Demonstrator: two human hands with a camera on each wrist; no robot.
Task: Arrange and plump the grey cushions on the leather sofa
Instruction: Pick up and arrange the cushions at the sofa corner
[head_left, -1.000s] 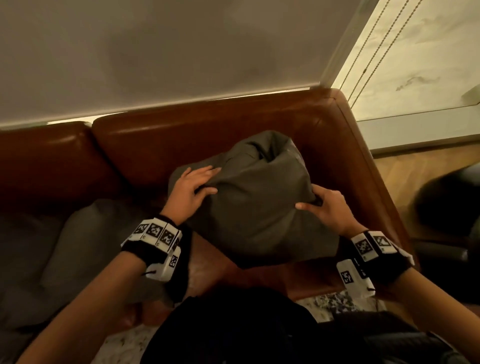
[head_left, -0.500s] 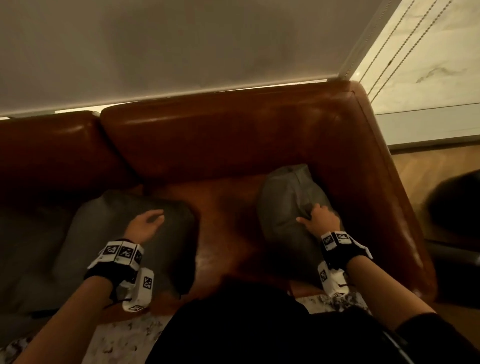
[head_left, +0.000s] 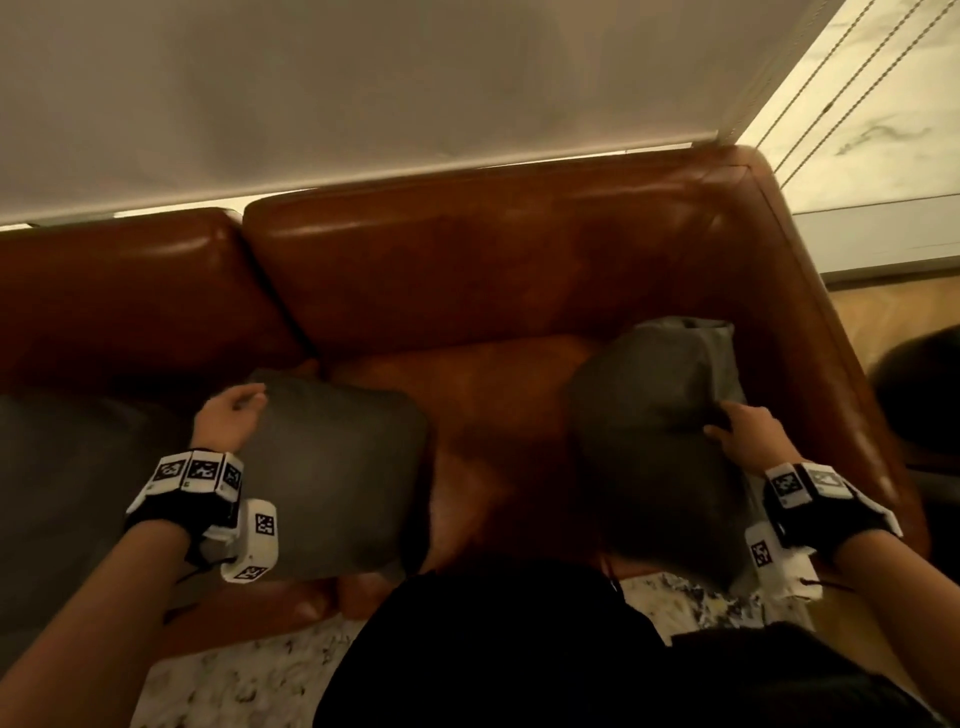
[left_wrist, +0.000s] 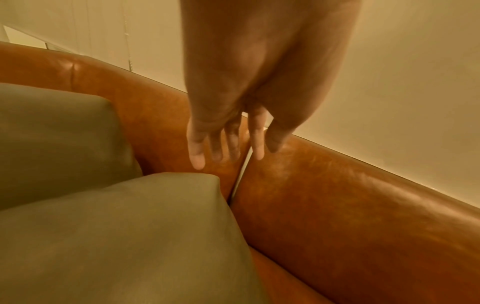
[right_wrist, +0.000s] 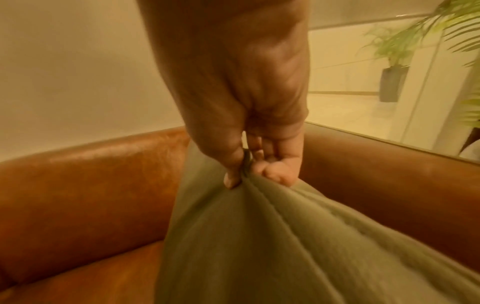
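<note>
My right grip (right_wrist: 241, 176) pinches a fold of the right cushion (head_left: 654, 447), lying lengthwise along the sofa (head_left: 467, 270) arm. My left grip (left_wrist: 226, 148) hovers, fingers spread, over the middle cushion (head_left: 332, 467).

I see a glossy reddish-brown leather sofa (head_left: 467, 260). Two cushions, both plain dull grey, no pattern: one by my left hand (head_left: 332, 467), one at the sofa's right end (head_left: 649, 415). Wrist bands (head_left: 195, 473) black with white blocks carrying black-and-white square codes. Rug (head_left: 249, 675) mottled white and grey. Blind (head_left: 363, 93) plain beige. Plant (right_wrist: 405, 41) green, in a dark pot (right_wrist: 392, 82).
</note>
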